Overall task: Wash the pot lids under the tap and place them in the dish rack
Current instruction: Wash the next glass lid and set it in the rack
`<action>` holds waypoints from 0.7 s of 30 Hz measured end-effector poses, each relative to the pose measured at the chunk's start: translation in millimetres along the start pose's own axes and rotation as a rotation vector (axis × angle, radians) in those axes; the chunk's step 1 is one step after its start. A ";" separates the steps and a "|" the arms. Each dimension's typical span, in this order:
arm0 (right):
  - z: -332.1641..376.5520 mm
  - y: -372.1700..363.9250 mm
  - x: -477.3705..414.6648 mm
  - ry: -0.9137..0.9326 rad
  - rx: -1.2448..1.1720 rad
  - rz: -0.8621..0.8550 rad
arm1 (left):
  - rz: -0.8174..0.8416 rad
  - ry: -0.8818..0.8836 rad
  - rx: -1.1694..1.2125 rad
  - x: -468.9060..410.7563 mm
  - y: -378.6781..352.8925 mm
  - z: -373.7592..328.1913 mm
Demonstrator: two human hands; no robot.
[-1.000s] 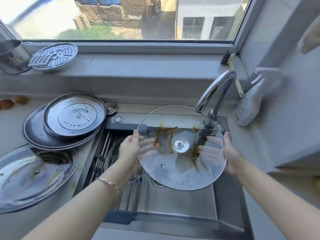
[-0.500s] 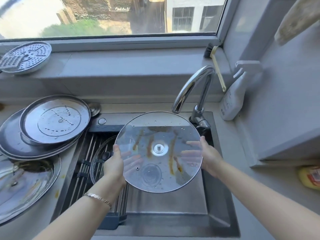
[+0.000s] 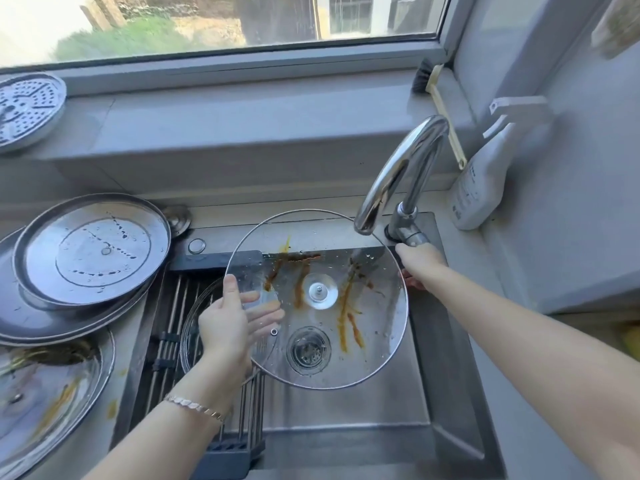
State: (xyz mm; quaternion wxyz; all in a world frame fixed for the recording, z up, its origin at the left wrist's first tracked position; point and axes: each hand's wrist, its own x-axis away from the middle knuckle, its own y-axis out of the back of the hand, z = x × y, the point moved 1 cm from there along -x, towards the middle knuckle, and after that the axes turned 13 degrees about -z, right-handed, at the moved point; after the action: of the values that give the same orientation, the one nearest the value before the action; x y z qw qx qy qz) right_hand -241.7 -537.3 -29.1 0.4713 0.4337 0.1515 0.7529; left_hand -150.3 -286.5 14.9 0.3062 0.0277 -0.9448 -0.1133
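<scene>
Left fingers point(image 3: 231, 289) pinch glass lid point(image 3: 375, 327) | right fingers point(image 3: 408, 253) moved to tap lever point(image 3: 414, 237), grip unclear

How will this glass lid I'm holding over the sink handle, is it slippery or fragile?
Probably slippery: the glass lid carries water drops and greasy-looking orange streaks. Likely stiff but breakable, being glass with a thin metal rim above the steel sink. The left hand grips only its edge, so it may want to tilt.

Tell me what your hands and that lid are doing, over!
Left hand grips glass lid by rim. Right hand at tap lever, grip unclear. Lid streaked orange, under spout, no water seen.
</scene>
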 end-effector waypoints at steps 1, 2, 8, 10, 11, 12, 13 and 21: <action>-0.4 -1.9 -1.5 0.010 0.033 -0.011 | 0.000 0.004 -0.007 -0.8 -0.2 0.5; -2.2 -4.6 -4.4 0.019 0.053 -0.019 | 0.000 0.005 -0.008 -0.8 -0.6 0.8; -11.3 -9.8 -10.7 0.033 0.180 -0.060 | 0.001 0.023 -0.031 -3.5 -4.1 8.4; -12.8 -8.5 -10.8 0.031 0.180 -0.081 | -0.004 0.038 -0.034 -4.9 -5.6 11.1; -13.0 -8.0 -9.6 0.039 0.185 -0.092 | -0.006 0.042 -0.034 -5.5 -6.1 12.4; -13.4 -7.6 -8.9 0.045 0.188 -0.100 | -0.007 0.045 -0.035 -5.4 -6.4 13.1; -15.0 -7.7 -9.1 0.051 0.183 -0.102 | -0.008 0.046 -0.038 -5.3 -6.5 13.8; -23.7 -6.7 -10.1 0.101 0.184 -0.104 | 0.004 0.051 -0.029 -0.5 -7.4 12.7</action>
State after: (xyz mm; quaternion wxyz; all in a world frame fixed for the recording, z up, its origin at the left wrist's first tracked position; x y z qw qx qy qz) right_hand -254.9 -538.1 -52.3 0.4595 0.4283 0.2657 0.7313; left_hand -157.5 -291.1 2.9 0.3309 0.0242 -0.9350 -0.1254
